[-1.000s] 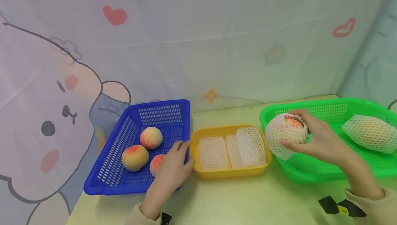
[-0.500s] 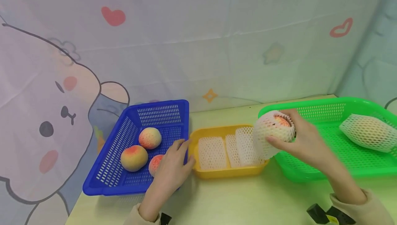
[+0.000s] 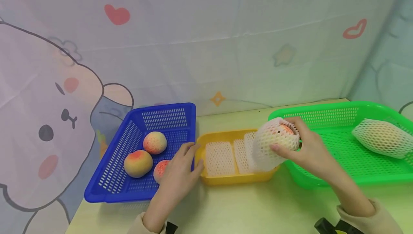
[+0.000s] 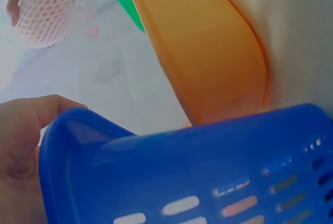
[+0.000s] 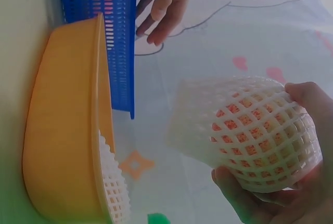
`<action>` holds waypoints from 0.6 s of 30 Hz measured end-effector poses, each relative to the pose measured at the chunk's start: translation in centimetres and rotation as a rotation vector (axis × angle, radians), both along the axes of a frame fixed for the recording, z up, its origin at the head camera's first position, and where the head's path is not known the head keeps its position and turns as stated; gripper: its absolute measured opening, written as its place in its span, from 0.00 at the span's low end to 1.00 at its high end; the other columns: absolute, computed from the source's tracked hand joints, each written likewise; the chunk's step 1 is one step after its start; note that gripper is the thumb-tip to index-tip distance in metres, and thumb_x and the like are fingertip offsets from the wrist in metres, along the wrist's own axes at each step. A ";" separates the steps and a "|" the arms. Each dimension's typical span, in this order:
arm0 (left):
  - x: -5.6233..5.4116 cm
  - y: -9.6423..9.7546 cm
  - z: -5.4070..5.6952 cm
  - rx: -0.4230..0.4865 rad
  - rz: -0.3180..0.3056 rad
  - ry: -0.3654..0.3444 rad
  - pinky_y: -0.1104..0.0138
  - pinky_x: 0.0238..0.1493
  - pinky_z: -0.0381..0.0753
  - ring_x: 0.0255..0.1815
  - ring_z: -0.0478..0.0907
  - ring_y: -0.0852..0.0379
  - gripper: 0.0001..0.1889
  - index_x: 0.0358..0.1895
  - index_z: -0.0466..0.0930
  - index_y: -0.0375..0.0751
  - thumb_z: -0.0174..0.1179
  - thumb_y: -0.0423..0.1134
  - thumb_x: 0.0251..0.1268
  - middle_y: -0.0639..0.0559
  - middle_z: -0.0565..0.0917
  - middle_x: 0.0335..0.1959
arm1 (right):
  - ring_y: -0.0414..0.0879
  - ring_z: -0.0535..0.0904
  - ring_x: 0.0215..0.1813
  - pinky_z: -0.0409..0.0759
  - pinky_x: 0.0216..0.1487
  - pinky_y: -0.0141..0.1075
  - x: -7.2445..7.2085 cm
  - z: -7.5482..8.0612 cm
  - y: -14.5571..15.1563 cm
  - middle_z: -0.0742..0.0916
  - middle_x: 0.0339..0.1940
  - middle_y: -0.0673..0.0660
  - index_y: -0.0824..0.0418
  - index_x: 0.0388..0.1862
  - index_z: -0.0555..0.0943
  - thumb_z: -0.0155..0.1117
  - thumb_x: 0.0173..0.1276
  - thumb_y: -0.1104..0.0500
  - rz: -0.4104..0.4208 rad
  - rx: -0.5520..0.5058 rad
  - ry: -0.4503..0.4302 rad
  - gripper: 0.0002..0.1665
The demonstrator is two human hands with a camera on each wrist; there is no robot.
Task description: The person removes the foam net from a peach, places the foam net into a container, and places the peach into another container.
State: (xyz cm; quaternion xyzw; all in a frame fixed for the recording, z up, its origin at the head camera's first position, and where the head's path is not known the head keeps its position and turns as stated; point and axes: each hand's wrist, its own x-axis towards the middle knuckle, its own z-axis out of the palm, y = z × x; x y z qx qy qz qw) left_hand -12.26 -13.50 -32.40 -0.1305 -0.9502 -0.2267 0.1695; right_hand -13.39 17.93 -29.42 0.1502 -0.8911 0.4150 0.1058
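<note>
Three bare red-yellow peaches (image 3: 138, 163), two white-netted fruits (image 3: 382, 138), three white foam sleeves (image 3: 220, 158), two plastic baskets (image 3: 166, 118) (blue, green), one yellow tray (image 3: 238, 179).

A cartoon-printed cloth (image 3: 200, 65) behind the pale table (image 3: 235, 207) suggests a staged indoor corner.

Nets (image 3: 220, 158) lie in a tray (image 3: 237, 179) between a left basket (image 3: 113, 197) holding peaches (image 3: 138, 163) and a right basket (image 3: 342, 155).
</note>
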 end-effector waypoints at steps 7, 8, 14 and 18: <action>0.3 0.4 0.1 -0.012 -0.027 0.062 0.54 0.44 0.83 0.46 0.81 0.49 0.19 0.57 0.78 0.44 0.60 0.41 0.63 0.45 0.79 0.58 | 0.42 0.82 0.39 0.81 0.30 0.34 0.3 0.1 -0.4 0.83 0.49 0.61 0.54 0.63 0.64 0.68 0.61 0.50 0.011 -0.058 -0.010 0.35; 0.4 0.4 0.1 -0.015 -0.025 0.063 0.55 0.43 0.83 0.46 0.81 0.50 0.19 0.58 0.78 0.44 0.60 0.41 0.63 0.45 0.78 0.58 | 0.42 0.81 0.39 0.81 0.30 0.34 0.3 0.1 -0.4 0.82 0.50 0.61 0.54 0.63 0.65 0.68 0.61 0.50 0.016 -0.067 -0.008 0.34; 0.5 0.9 0.0 -0.027 -0.041 0.075 0.53 0.47 0.83 0.53 0.80 0.46 0.20 0.57 0.78 0.43 0.60 0.42 0.63 0.44 0.79 0.57 | 0.41 0.80 0.41 0.83 0.32 0.35 0.5 0.0 -0.9 0.79 0.52 0.61 0.56 0.63 0.65 0.67 0.63 0.54 0.060 -0.145 -0.024 0.33; 0.6 1.3 -0.1 0.032 -0.122 0.103 0.57 0.45 0.83 0.48 0.81 0.50 0.18 0.55 0.79 0.44 0.61 0.38 0.62 0.48 0.81 0.53 | 0.39 0.80 0.42 0.84 0.35 0.34 0.7 -0.2 -1.4 0.77 0.53 0.64 0.59 0.64 0.63 0.65 0.64 0.59 0.108 -0.239 -0.031 0.32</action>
